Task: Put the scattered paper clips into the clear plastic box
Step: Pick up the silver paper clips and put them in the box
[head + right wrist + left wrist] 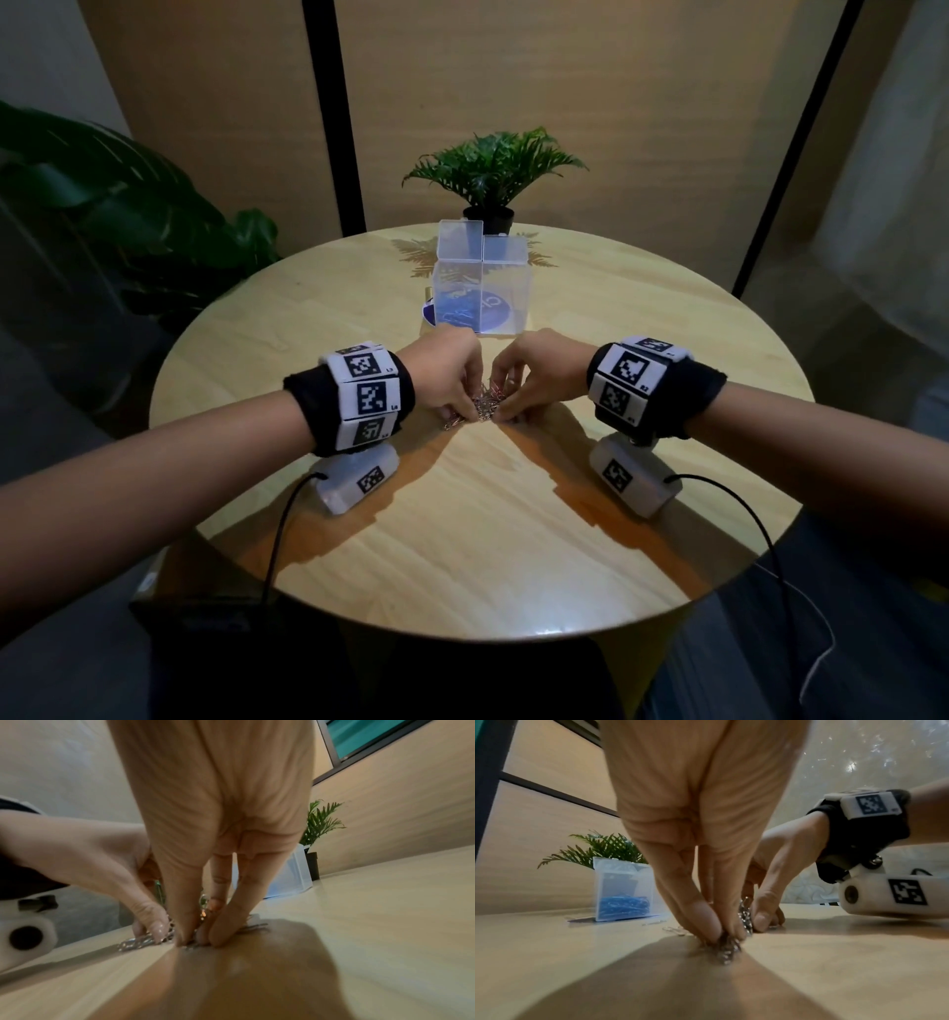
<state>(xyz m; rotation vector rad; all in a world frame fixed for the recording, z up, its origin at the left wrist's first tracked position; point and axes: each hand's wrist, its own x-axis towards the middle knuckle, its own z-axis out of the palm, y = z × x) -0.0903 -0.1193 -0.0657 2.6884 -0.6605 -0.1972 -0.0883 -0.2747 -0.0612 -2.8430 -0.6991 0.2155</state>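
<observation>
Both grips pinch the heap of silver wire paper clips (pixel 485 406) at mid-worktop: left hand (pixel 452 372) and right hand (pixel 531 370), fingertips down. Beyond them toward the far edge of the round pale wooden worktop (pixel 359 539) stands the clear plastic box (pixel 482 288), lid up. Blue paper clips (pixel 623 906) inside show plainly only in the left wrist view. Right wrist view shows just a box corner.
</observation>
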